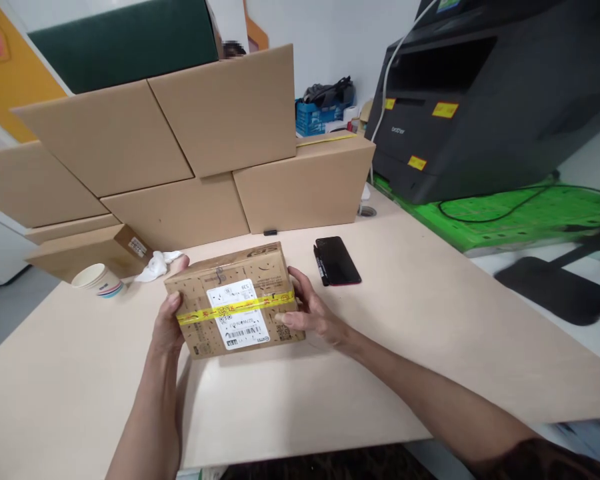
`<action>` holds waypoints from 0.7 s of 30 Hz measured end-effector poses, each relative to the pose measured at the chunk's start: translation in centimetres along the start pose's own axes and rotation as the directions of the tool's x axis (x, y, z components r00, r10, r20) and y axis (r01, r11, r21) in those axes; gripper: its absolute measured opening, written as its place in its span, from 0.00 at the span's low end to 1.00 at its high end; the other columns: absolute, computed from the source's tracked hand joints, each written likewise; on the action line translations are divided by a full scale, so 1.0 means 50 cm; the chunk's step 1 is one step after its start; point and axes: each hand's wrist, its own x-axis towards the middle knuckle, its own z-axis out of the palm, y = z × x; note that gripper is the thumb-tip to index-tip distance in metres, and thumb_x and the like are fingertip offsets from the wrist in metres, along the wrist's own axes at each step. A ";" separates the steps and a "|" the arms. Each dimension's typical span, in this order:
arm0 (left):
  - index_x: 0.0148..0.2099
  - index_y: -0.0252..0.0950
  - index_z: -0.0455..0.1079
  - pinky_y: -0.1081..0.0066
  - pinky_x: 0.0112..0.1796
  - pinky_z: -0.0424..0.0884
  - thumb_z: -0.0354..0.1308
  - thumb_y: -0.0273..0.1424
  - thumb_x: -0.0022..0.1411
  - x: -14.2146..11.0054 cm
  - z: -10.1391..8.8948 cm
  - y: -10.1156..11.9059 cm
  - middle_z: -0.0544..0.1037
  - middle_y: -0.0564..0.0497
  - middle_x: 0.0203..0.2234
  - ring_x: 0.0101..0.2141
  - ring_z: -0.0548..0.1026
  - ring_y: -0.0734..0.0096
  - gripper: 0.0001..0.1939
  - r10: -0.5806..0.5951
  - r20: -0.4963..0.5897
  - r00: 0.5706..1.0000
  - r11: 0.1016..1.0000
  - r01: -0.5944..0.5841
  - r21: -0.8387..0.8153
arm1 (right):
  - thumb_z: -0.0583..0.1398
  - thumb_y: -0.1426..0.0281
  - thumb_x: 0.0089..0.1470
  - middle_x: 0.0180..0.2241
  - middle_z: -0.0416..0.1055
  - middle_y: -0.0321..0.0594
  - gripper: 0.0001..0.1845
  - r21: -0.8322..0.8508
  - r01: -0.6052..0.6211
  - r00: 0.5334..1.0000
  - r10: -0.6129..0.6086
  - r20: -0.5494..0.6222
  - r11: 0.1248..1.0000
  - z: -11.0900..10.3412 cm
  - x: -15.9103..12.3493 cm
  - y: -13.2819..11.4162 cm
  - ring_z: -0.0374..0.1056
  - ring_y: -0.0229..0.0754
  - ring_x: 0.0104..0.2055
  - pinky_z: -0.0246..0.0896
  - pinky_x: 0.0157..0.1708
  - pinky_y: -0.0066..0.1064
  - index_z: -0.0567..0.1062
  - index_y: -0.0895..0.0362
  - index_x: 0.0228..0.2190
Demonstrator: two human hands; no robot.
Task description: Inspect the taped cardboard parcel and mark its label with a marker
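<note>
A small cardboard parcel (234, 300) with a white shipping label and a strip of yellow tape rests on the light wooden table (380, 347) in front of me. My left hand (167, 320) grips its left end, thumb on top and fingers curled round the far side. My right hand (310, 310) holds its right end, thumb pressed on the taped top. Both hands are closed on the parcel.
A black phone (336, 260) with a black pen beside it lies right of the parcel. A paper cup (97, 280) and crumpled tissue (157, 265) sit at left. Stacked cardboard boxes (180, 153) stand behind. A black printer (480, 100) on a green mat occupies the right.
</note>
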 end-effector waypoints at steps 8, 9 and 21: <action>0.70 0.47 0.64 0.52 0.56 0.75 0.73 0.52 0.46 0.004 0.000 -0.008 0.81 0.48 0.55 0.55 0.78 0.43 0.50 0.024 0.022 0.999 0.999 -0.024 0.031 | 0.74 0.57 0.45 0.70 0.56 0.49 0.61 -0.093 0.005 1.000 -0.005 -0.004 0.996 -0.033 0.010 0.028 0.60 0.59 0.67 0.55 0.66 0.57 0.48 0.44 0.70; 0.70 0.48 0.63 0.52 0.56 0.74 0.73 0.53 0.45 0.004 0.000 -0.009 0.81 0.48 0.55 0.56 0.77 0.43 0.52 0.025 0.029 0.999 0.999 -0.026 0.037 | 0.74 0.57 0.45 0.70 0.56 0.48 0.60 -0.101 0.015 1.000 -0.016 -0.009 0.995 -0.036 0.010 0.028 0.60 0.59 0.67 0.55 0.66 0.56 0.48 0.44 0.70; 0.74 0.46 0.57 0.56 0.65 0.64 0.74 0.50 0.51 -0.002 0.009 -0.038 0.68 0.44 0.68 0.68 0.64 0.48 0.53 -0.006 0.146 0.989 0.997 -0.005 0.071 | 0.70 0.55 0.54 0.71 0.58 0.45 0.61 -0.151 0.037 0.997 -0.047 -0.065 0.988 -0.049 0.002 0.005 0.62 0.56 0.68 0.58 0.66 0.59 0.37 0.39 0.72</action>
